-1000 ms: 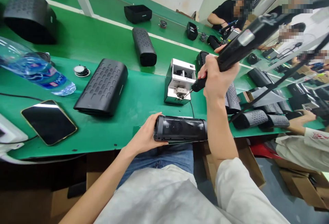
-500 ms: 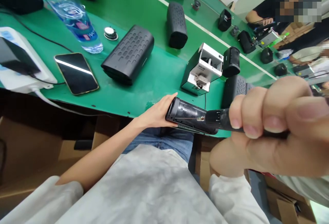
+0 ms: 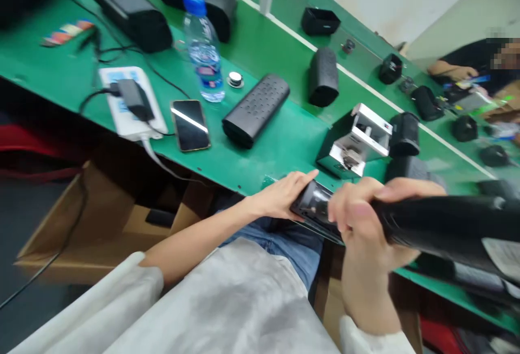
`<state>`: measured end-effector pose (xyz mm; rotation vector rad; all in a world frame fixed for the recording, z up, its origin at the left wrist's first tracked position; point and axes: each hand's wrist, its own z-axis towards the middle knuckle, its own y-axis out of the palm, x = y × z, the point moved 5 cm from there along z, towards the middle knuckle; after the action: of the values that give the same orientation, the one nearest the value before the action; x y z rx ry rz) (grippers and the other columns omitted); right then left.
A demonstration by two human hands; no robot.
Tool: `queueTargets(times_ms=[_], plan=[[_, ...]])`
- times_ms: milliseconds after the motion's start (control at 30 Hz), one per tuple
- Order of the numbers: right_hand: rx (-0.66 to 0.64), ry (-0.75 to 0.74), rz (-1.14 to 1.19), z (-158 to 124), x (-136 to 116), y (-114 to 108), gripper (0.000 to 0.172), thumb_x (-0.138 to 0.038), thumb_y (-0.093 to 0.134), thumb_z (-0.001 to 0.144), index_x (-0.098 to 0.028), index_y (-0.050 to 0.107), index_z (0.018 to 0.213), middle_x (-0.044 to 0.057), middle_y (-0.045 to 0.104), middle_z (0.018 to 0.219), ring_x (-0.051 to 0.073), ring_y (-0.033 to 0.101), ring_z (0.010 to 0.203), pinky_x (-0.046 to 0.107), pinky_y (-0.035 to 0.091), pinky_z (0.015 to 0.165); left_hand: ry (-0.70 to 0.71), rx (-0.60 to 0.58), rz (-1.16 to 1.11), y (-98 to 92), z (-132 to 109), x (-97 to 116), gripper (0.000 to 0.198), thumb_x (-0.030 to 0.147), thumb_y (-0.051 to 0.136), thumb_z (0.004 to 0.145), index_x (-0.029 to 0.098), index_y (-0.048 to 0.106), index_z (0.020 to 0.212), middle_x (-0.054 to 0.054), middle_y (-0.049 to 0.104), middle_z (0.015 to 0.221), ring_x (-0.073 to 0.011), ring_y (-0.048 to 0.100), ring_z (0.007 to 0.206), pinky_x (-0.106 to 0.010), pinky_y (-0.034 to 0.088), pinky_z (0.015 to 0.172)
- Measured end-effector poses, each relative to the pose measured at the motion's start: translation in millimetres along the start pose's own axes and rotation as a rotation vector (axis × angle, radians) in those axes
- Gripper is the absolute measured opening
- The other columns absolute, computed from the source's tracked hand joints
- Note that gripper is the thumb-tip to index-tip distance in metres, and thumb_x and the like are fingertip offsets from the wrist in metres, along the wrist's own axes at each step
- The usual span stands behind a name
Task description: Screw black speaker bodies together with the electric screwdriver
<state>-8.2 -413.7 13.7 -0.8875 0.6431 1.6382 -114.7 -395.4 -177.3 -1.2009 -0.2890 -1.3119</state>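
My left hand (image 3: 286,194) is closed around the near end of a black speaker housing (image 3: 319,200), which lies at the table's front edge. In my right hand (image 3: 374,216) is a thick black electric screwdriver (image 3: 447,224), its body stretching off to the right with a pale label on it. My right fingers come down close over the housing, hiding the screwdriver's tip and much of the housing's far part. Just beyond the hands stands a white and black box-shaped device (image 3: 353,140) with an open front.
On the green table (image 3: 280,143) lie a black speaker (image 3: 255,110), a phone (image 3: 190,125), a water bottle (image 3: 205,61), a small round speaker driver (image 3: 235,79) and a white power strip (image 3: 132,102). Several more speakers stand behind. A cardboard box (image 3: 101,224) sits below left. A person works at far right.
The view has swung left, bringing the blue-capped bottle fully in. My right hand has drawn in from close to the camera toward the housing; the screwdriver's body now shows on its right.
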Motion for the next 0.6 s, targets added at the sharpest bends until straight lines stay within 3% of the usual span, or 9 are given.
queueTargets(times_ms=[67,200,433,600], plan=[[0.016,-0.023,0.033,-3.2,0.3,-2.3,0.033,-0.014,0.084,0.096,-0.027,0.059,0.112,-0.011,0.054,0.068,0.011,0.052,0.046,0.03,0.053,0.052,0.021,-0.011,0.05,-0.4,0.2,1.6,0.154,0.046,0.101,0.079,0.029,-0.013,0.18,-0.023,0.052,0.158,-0.0443,0.059,0.141,-0.062,0.054,0.119],[-0.001,-0.019,0.078,-6.1,1.7,-8.7,0.033,-0.007,0.082,0.094,-0.025,0.062,0.113,-0.009,0.058,0.069,0.012,0.052,0.044,0.03,0.051,0.048,0.001,-0.01,0.049,-1.8,-0.1,1.8,0.155,0.05,0.101,0.078,0.027,-0.012,0.181,-0.024,0.051,0.157,-0.0446,0.059,0.141,-0.061,0.055,0.118],[0.014,-0.008,0.08,-4.9,4.4,-6.7,0.033,-0.012,0.085,0.089,-0.028,0.066,0.111,-0.009,0.055,0.062,0.015,0.047,0.039,0.033,0.044,0.04,-0.028,-0.02,0.036,-1.1,-1.5,0.9,0.156,0.047,0.103,0.075,0.03,-0.011,0.181,-0.023,0.05,0.159,-0.0454,0.058,0.144,-0.063,0.052,0.121],[0.001,0.001,0.052,-5.6,7.0,-2.3,0.038,-0.011,0.083,0.087,-0.033,0.066,0.113,-0.008,0.06,0.067,0.017,0.055,0.044,0.035,0.05,0.043,-0.06,-0.033,-0.038,-4.0,-2.5,-0.4,0.143,0.04,0.099,0.079,0.034,-0.001,0.181,-0.022,0.047,0.167,-0.0477,0.053,0.153,-0.07,0.048,0.126]])
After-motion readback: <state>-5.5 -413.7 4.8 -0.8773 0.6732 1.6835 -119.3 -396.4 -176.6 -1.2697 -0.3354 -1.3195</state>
